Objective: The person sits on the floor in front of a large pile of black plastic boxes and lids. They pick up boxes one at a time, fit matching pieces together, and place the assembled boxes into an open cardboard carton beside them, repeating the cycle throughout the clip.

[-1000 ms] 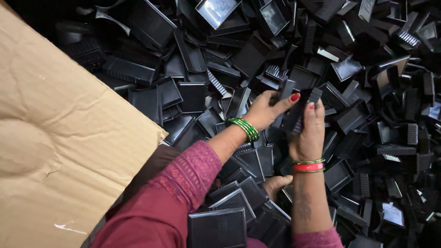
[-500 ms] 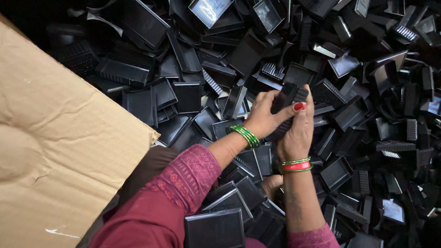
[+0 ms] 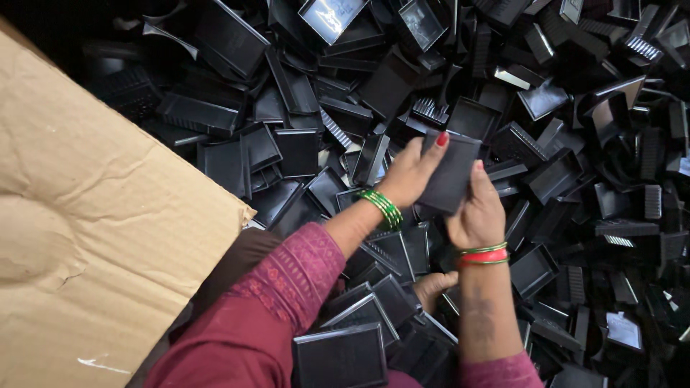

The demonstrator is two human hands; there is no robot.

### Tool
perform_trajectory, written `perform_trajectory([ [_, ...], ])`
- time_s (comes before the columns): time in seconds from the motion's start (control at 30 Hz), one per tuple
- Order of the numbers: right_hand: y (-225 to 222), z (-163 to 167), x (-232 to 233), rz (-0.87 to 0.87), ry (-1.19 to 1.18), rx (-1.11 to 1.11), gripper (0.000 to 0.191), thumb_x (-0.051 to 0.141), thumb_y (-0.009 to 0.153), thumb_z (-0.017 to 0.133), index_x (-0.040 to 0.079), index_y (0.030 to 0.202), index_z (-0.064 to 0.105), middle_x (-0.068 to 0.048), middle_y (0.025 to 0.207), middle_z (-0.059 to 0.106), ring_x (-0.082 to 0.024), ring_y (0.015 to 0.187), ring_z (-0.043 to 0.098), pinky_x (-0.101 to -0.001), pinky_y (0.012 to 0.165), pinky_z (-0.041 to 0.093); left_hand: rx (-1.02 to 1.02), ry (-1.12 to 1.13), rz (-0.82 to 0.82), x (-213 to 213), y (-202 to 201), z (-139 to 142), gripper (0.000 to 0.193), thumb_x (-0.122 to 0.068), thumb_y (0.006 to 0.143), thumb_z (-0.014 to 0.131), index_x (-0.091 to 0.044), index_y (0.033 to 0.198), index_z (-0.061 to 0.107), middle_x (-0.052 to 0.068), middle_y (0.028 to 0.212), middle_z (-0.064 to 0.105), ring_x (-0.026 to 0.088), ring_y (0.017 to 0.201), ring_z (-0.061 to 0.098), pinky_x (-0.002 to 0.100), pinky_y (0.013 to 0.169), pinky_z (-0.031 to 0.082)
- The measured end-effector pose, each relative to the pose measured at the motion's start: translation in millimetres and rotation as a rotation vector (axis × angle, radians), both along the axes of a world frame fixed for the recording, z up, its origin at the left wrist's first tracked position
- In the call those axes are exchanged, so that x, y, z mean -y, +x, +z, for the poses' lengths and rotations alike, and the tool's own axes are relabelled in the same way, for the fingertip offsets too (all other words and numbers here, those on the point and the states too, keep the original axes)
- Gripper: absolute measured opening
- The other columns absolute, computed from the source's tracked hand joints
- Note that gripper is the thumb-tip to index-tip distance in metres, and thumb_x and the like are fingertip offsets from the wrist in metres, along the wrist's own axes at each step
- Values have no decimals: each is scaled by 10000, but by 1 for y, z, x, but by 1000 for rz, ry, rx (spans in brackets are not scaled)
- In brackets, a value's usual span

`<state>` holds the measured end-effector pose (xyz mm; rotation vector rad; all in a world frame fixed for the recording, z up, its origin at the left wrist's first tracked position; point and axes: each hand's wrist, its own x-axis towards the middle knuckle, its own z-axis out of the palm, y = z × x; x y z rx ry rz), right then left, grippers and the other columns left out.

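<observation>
Black plastic trays (image 3: 560, 179) lie heaped all around; one flat black piece (image 3: 451, 172) sits pinched between left hand (image 3: 408, 172) and right hand (image 3: 476, 212), both grasping it.

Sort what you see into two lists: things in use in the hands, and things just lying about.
In use:
left hand
right hand
flat black plastic piece, held between both hands

Lying about:
heap of black plastic trays
cardboard sheet

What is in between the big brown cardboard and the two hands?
In the head view, loose black plastic trays lie heaped between the cardboard and the left hand and right hand, which hold one black tray.
</observation>
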<state>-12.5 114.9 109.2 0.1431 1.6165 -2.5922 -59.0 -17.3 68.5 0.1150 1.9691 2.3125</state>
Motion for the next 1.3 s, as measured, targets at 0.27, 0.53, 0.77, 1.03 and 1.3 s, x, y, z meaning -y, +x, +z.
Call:
perform_trajectory([
  [0.27, 14, -7, -20, 5, 461, -154, 421, -14, 948, 676, -12, 1354, 566, -68, 1220, 682, -130, 1087, 658, -282, 986, 526, -91, -516, 194, 4, 1, 7, 723, -747, 879, 499, -61, 694, 630, 223, 736, 701, 397, 722, 698, 494, 638, 537],
  [0.53, 47, 45, -28, -32, 657, 48, 462, 1, 849, 724, -14, 1293, 597, -73, 1140, 713, -143, 999, 697, -298, 868, 580, -258, -451, 47, 1, 20, 11, 662, -737, 883, 512, -100, 748, 632, 153, 707, 693, 352, 700, 693, 467, 622, 526],
  [0.77, 161, 95, -205, 530, 1800, 706, 955, 245, 759, 970, 209, 1561, 453, -35, 1400, 650, -182, 1337, 575, -388, 1158, 427, -135, -906, 278, 68, -27, -19, 579, -617, 816, 718, -47, 911, 668, 167, 901, 722, 343, 836, 709, 456, 718, 566],
  [1.03, 200, 109, -217, 274, 1182, 740, 701, 196, 818, 781, 154, 1474, 536, -83, 1388, 647, -228, 1329, 648, -425, 1082, 497, 39, -1094, 45, 40, -21, -48, 523, -559, 814, 782, -66, 979, 735, 158, 1017, 742, 326, 988, 706, 437, 839, 567],
  [1.3, 16, 72, -140, 36, 1516, -13, 547, 252, 900, 766, 87, 1400, 621, -150, 1255, 708, -243, 1143, 671, -364, 997, 521, 95, -1079, 126, 53, -8, -14, 825, -611, 656, 871, -31, 1171, 589, 183, 1124, 701, 352, 1087, 665, 448, 900, 536],
])
